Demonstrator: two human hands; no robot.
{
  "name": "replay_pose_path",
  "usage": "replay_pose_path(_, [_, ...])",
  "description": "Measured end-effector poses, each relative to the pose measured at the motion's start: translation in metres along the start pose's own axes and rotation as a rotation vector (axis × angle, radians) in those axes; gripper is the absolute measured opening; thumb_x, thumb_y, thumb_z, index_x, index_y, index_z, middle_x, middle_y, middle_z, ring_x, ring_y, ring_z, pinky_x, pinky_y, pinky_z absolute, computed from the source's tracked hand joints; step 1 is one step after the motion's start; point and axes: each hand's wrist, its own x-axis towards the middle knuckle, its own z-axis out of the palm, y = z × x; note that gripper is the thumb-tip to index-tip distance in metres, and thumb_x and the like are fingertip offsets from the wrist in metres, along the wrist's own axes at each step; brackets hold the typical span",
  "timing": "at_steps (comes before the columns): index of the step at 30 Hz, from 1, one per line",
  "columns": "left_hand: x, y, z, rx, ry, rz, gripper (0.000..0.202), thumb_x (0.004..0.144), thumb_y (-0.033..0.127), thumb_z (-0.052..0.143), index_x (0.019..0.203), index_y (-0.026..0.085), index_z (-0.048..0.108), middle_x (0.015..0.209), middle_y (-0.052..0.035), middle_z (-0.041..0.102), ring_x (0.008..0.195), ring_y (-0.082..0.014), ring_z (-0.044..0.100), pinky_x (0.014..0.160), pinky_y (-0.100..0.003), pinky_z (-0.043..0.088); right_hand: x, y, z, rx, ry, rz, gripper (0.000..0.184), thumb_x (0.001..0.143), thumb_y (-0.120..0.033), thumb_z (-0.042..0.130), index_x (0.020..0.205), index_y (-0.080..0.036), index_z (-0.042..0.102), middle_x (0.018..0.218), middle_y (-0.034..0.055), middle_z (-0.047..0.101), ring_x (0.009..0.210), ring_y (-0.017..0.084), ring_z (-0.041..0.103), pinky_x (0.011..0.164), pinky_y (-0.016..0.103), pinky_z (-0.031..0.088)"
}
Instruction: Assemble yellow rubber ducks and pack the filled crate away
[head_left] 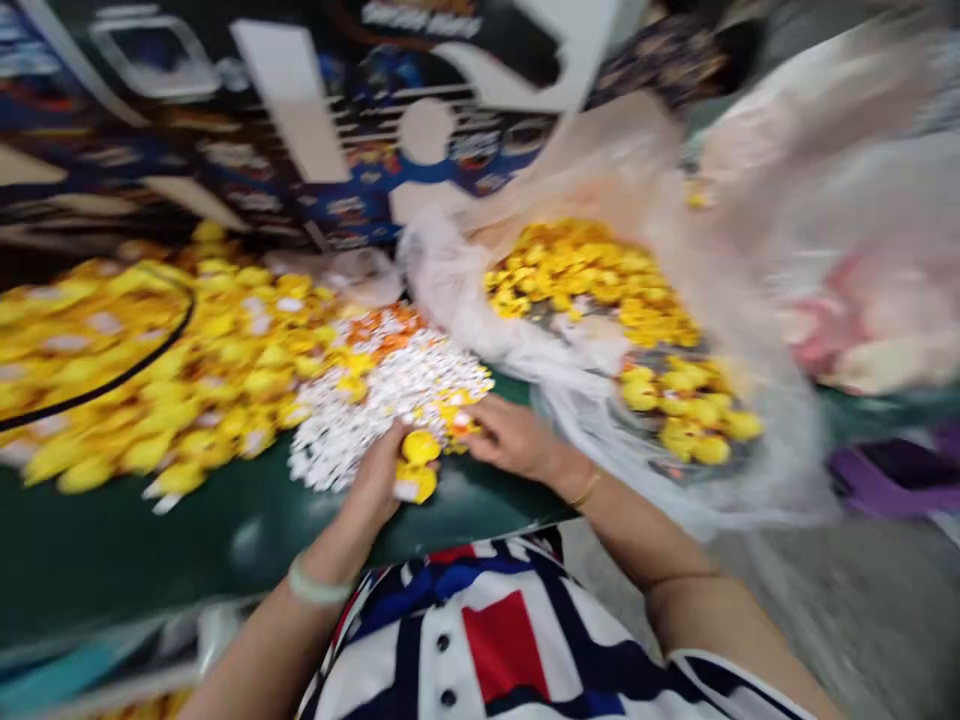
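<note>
My left hand (pixel 377 474) is closed around a yellow toy duck (pixel 417 466) with a pale patch at its lower end, held just above the green table (pixel 255 520). To its right, my right hand (pixel 519 437) reaches into some small yellow pieces (pixel 451 412), its fingers bent together. What sits between those fingertips is too blurred to make out. Small white pieces (pixel 330 440) are heaped beside and beyond my hands, with small orange pieces (pixel 386 330) at the far edge of the heap.
Many yellow toy ducks (pixel 217 370) are piled on the left, with a black loop (pixel 150 355) over them. An open clear plastic bag (pixel 555 395) on the right contains more yellow pieces (pixel 585 265). Printed boxes (pixel 300 120) stand behind. A purple object (pixel 900 475) lies far right.
</note>
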Motion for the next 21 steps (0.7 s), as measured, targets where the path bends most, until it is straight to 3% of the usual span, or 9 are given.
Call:
replay_pose_path(6, [0.010,-0.002,-0.016,-0.005,-0.017,0.076,0.045,0.079,0.060,0.063,0.082,0.015,0.065,0.067,-0.0027,0.066,0.054,-0.0151,0.062,0.052,-0.027,0.052,0.015,0.002,0.006,-0.084,-0.118,-0.161,0.028,0.098,-0.036,0.050,0.116,-0.016,0.058,0.091,0.0092,0.065,0.077,0.019,0.060,0.065,0.030,0.049])
replay_pose_path(11, [0.007,-0.003,-0.022,0.071,-0.058,0.144,0.046,0.080,0.062,0.061,0.079,0.016,0.066,0.068,-0.0030,0.066,0.056,-0.0157,0.060,0.053,-0.027,0.049,0.022,-0.010,0.017,-0.163,-0.208,-0.193,0.029,0.101,-0.039,0.043,0.110,-0.017,0.060,0.092,0.0099,0.065,0.081,0.021,0.061,0.064,0.030,0.049])
replay_pose_path(15, [0.009,-0.002,-0.025,0.150,-0.027,0.240,0.041,0.081,0.057,0.062,0.075,0.016,0.066,0.065,-0.0016,0.064,0.057,-0.0143,0.056,0.054,-0.025,0.045,0.026,-0.013,0.024,-0.207,-0.288,-0.210,0.031,0.102,-0.039,0.042,0.109,-0.015,0.060,0.094,0.0110,0.065,0.081,0.021,0.061,0.062,0.030,0.048])
replay_pose_path(21, [0.011,-0.003,-0.026,0.124,-0.054,0.226,0.032,0.081,0.049,0.065,0.079,0.017,0.067,0.071,-0.0008,0.066,0.060,-0.0137,0.056,0.056,-0.025,0.043,0.022,-0.013,0.029,-0.228,-0.280,-0.237,0.035,0.102,-0.040,0.041,0.112,-0.013,0.059,0.093,0.0115,0.065,0.080,0.022,0.062,0.060,0.030,0.049])
